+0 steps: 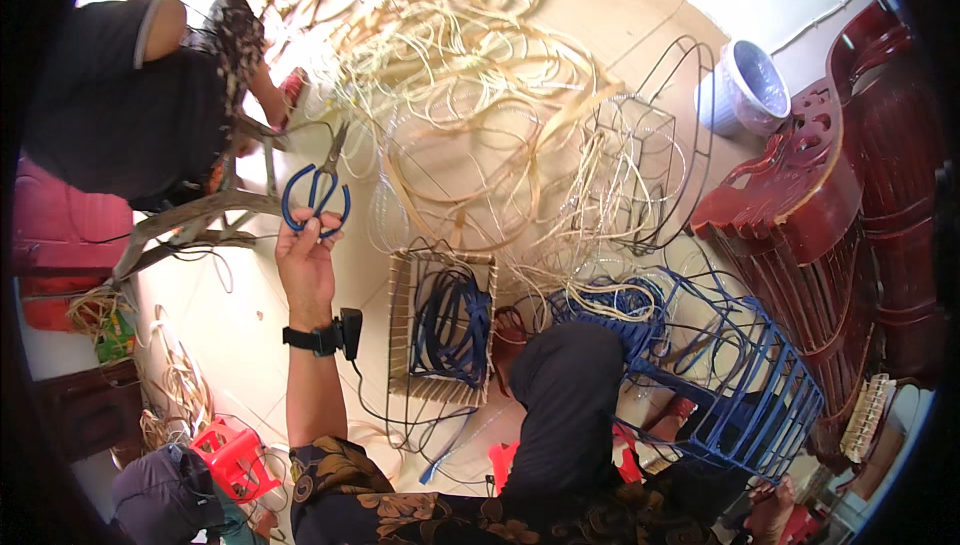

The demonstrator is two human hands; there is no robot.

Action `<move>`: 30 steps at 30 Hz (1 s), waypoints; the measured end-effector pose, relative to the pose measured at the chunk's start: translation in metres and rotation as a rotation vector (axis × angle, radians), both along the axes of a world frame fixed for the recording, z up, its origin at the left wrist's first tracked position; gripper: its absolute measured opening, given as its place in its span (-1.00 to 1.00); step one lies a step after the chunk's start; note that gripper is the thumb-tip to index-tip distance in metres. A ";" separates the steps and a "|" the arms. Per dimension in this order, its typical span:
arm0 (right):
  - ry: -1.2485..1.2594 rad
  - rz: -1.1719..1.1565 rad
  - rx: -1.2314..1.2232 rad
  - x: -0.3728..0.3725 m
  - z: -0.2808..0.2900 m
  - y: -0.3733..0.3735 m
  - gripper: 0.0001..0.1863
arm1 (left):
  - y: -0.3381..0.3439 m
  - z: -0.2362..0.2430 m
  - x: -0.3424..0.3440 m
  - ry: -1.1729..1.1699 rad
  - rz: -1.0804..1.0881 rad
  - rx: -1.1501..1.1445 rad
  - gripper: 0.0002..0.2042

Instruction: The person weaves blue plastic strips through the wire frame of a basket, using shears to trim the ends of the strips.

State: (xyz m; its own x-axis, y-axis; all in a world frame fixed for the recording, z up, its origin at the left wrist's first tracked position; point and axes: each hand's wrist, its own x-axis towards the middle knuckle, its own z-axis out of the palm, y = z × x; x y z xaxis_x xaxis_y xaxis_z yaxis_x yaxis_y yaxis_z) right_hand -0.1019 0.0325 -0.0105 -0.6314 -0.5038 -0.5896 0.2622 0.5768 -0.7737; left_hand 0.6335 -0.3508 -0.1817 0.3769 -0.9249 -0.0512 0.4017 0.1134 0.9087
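At the far left a seated person in dark clothes (pixel 130 105) works near a wooden bench (pixel 190 217), with a red stool (pixel 238 457) lower down. The left hand (pixel 312 230) grasps the blue-handled scissors (pixel 333 161) by the handles, held over the floor, blades pointing away. Next come a basket (pixel 399 330) holding blue strips (pixel 450 325), and a pale heap of strips (pixel 450 55) beyond. Further right, near a blue frame (pixel 765 410), is the right hand (pixel 770 511), its grip unclear; a red wooden chair (pixel 825 220) stands past it.

Metal scissors (pixel 331 162) (smooth plastic handles (pixel 286 201)), glossy wooden chair (pixel 800 220).
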 end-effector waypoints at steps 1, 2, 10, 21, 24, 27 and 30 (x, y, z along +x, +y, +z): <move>-0.046 0.010 0.008 -0.006 -0.002 0.010 -0.73 | 0.009 0.019 -0.003 -0.011 -0.014 -0.033 -0.88; -0.092 0.022 0.016 -0.011 -0.005 0.019 -0.73 | 0.018 0.036 -0.007 -0.026 -0.018 -0.064 -0.88; -0.285 0.157 -0.325 -0.017 -0.016 0.053 -0.82 | 0.124 0.137 -0.094 -0.064 -0.055 -0.250 -0.86; -0.331 0.308 -0.698 -0.010 -0.029 0.085 -0.80 | 0.136 0.175 -0.324 -0.134 -0.452 -0.222 -0.93; -0.371 0.357 -0.769 -0.010 -0.029 0.092 -0.82 | 0.143 0.175 -0.375 -0.118 -0.508 -0.205 -0.94; -0.336 0.332 -0.754 -0.005 -0.029 0.096 -0.81 | 0.163 0.174 -0.407 -0.123 -0.625 -0.244 -0.91; -0.261 0.293 -0.748 0.002 -0.024 0.104 -0.77 | 0.174 0.173 -0.409 -0.053 -0.639 -0.302 -0.90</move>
